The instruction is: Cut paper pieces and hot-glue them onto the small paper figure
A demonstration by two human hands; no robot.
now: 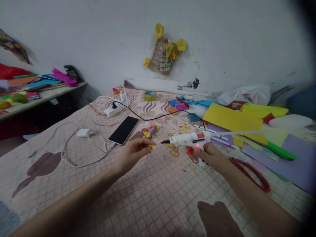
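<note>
My right hand point(209, 156) is wrapped round the handle of a white hot glue gun point(185, 139), a finger at its red trigger. A red light glows on its side, and a long clear glue stick point(237, 132) juts from the back. The dark nozzle points left at my left hand point(138, 150). Between the fingertips of that hand is a small yellow paper piece point(153, 147), just short of the nozzle. Just beyond lies a purple, yellow and orange paper craft piece point(150, 131). Yellow and red paper scraps point(174, 153) are scattered under and around the gun.
A phone point(123, 130) on a white cable and a power strip point(117, 108) lie left. The gun's black cord crosses the table. Green tape point(149, 95) sits at the back. Coloured sheets point(232, 118), pens and red-handled scissors point(254, 174) lie right. A decoration point(165, 54) hangs on the wall.
</note>
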